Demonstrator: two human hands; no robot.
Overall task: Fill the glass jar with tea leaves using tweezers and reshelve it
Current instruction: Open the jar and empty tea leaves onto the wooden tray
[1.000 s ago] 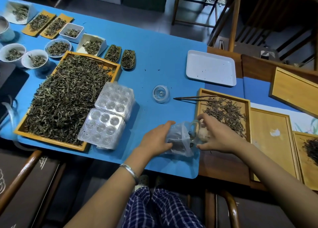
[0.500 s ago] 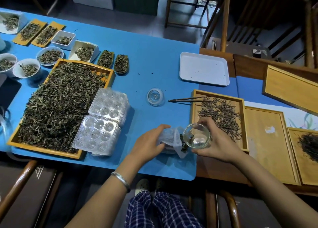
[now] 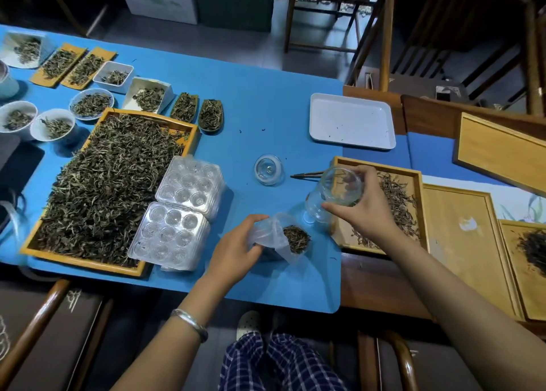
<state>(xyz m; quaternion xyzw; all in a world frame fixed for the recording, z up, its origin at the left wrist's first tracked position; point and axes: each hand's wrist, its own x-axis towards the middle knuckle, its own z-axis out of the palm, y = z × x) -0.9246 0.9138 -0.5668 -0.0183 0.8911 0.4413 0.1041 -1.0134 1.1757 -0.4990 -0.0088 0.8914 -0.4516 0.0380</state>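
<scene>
At the near edge of the blue surface (image 3: 266,101), the left hand (image 3: 233,250) grips a clear bag (image 3: 271,237) lying on its side, its open mouth showing a clump of tea leaves (image 3: 296,238). Just right of it, the right hand (image 3: 365,210) holds the jar (image 3: 334,192) lifted and tilted, fingers curled round its rim; it looks nearly empty. Under that hand a wooden tray (image 3: 419,213) of scattered leaves overhangs the surface's right edge. Tweezers (image 3: 305,175) lie across the tray's far left corner, tips pointing left, partly behind the jar. Beside the tips sits a glass lid (image 3: 268,169) with bare blue around it. To the left, two stacked clear plastic moulds (image 3: 180,213) overlap a big tray (image 3: 189,130) heaped with leaves. Farther off, a white tray (image 3: 351,121) holds only crumbs, and small dishes (image 3: 91,104) of leaves line the far left.
</scene>
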